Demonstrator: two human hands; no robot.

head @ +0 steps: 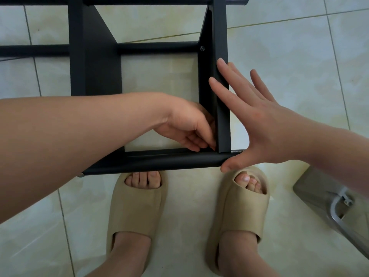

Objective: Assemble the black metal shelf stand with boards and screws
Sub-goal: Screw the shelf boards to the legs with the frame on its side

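Left forearm (69, 146) fills the near side of the shot, reaching across to the front right corner of the black shelf stand (95, 62). The stand is on the tiled floor (289, 56), right in front of a pair of beige slippers (137, 206). Left hand (189, 128) has its fingers curled into the inside corner where the upright panel (221, 96) meets the front tube (159, 159). Can't tell if it's pinching a screw in there or just hooked on the panel, since the fingertips are tucked in shadow. Right hand (259, 124) is flat and spread wide, fingers pressed on the panel's outer face and thumb at the tube's end. It's gripping nothing, just bracing.

Handling-wise, my guess: metal tube and panel, so stiff, no flex and fairly heavy, and that black coating looks a bit slick for bare palms. The joints are probably the weak spot until every screw is tight. One screw head (202, 48) shows further up the panel. I'd take hold on the tubes close to a joint, not mid-panel, and mind the toes, since the front tube is right by them. Grey thing (329, 198) off to the right, no idea what it is.
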